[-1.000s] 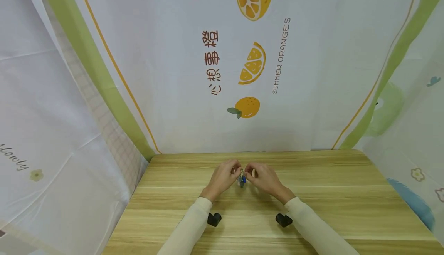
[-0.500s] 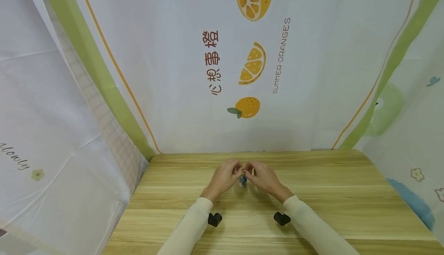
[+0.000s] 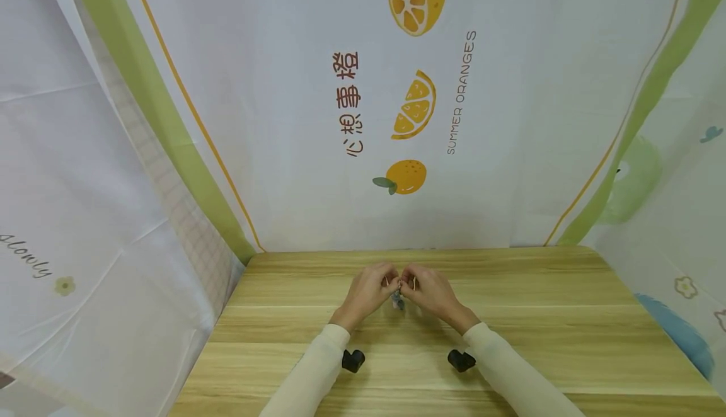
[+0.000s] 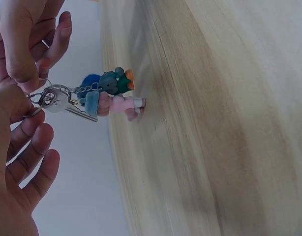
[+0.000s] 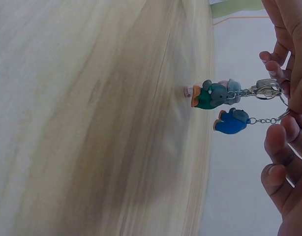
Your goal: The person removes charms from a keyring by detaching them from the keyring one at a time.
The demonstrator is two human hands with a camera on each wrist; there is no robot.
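Two hands busy, fingertips nearly meeting: left hand point(image 3: 368, 290) pinches metal rings point(image 5: 269, 89), right hand point(image 3: 428, 288) pinches at same bunch; which ring sits between which fingertips, hard to tell. Key point(image 4: 55, 102), green charm point(image 5: 207, 96), pink charm point(image 4: 122, 104), blue charm point(image 5: 230, 122) dangle from bunch, below fingers, over surface point(image 3: 510, 335). To work rings well, probably best: steady with left, nudge with right, keep charms untangled. No container seen; metal rings alone carry everything.

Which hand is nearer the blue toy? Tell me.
Right. The right hand holds the blue toy by its chain; the left hand is farther away, above the key.
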